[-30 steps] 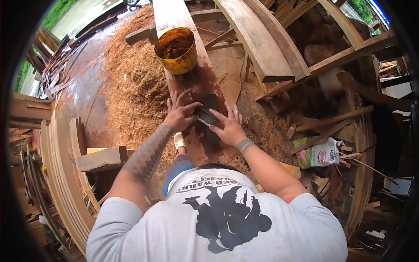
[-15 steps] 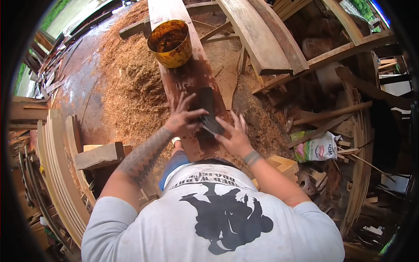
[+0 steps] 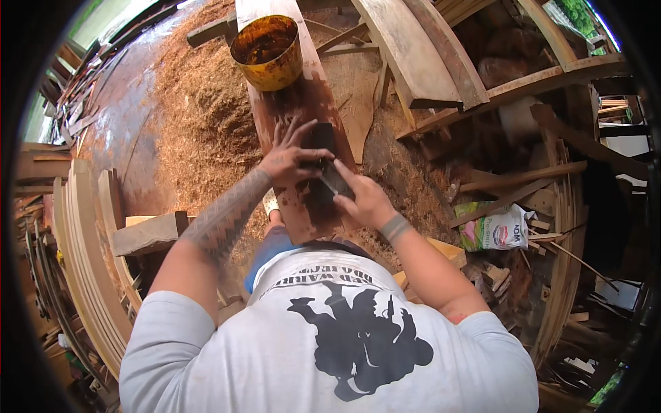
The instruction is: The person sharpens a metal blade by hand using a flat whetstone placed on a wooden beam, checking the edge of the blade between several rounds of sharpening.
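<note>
My right hand (image 3: 370, 199) is closed around a flat dark blade (image 3: 337, 180), its thumb and forefinger along the edges. My left hand (image 3: 292, 160) meets the blade from the other side with forefinger and thumb, while its other fingers fan out over the board. Beneath the blade lies a dark rectangular block (image 3: 321, 138), like a sharpening stone, partly covered by both hands. It rests on a long wooden board (image 3: 286, 113), wet and darkened along its near half. Farther along the board stands a yellow bucket (image 3: 275, 74), stained brown inside.
Wood shavings (image 3: 200, 131) are heaped left of the board. Thick planks (image 3: 406, 55) jut in from the far right. A timber block (image 3: 150, 234) and stacked boards (image 3: 89, 255) stand at left. A printed sack (image 3: 492, 226) lies among scrap wood at right.
Both hands and the blade have shifted slightly away from my body along the dark block. The view has tilted a little, so the bucket appears higher.
</note>
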The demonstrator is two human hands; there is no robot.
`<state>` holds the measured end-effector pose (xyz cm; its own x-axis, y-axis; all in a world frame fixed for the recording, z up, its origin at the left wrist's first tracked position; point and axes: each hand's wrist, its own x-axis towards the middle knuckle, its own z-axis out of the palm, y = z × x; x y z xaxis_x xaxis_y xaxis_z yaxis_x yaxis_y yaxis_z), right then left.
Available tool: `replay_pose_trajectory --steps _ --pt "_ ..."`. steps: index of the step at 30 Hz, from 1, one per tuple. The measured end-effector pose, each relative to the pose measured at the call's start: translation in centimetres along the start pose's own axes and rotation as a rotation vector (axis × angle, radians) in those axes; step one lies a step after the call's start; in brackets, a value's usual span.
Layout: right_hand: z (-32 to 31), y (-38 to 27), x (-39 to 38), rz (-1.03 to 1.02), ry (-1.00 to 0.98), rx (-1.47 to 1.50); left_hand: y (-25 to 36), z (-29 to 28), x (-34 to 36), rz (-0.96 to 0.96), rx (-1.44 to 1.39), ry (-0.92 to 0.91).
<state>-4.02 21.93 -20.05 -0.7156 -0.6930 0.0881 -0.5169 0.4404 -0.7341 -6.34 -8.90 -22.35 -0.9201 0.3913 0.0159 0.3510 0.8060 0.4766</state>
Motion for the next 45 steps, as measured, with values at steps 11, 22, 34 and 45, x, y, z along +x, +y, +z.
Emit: replay_pose_trajectory --steps 11,22,34,45 --pt "0.4 0.1 1.1 0.033 0.034 -0.2 0.1 -0.1 0.5 -0.021 0.029 0.014" --pt "1.1 0.0 2.1 0.02 0.049 -0.223 -0.4 -2.1 1.6 0.006 0.017 -0.071" --pt "1.8 0.0 1.7 -0.015 0.032 -0.128 -1.9 -2.6 2.2 0.049 0.019 -0.123" --pt "1.8 -0.4 -0.9 -0.018 0.073 -0.099 0.1 -0.4 -0.1 0.044 -0.013 -0.076"
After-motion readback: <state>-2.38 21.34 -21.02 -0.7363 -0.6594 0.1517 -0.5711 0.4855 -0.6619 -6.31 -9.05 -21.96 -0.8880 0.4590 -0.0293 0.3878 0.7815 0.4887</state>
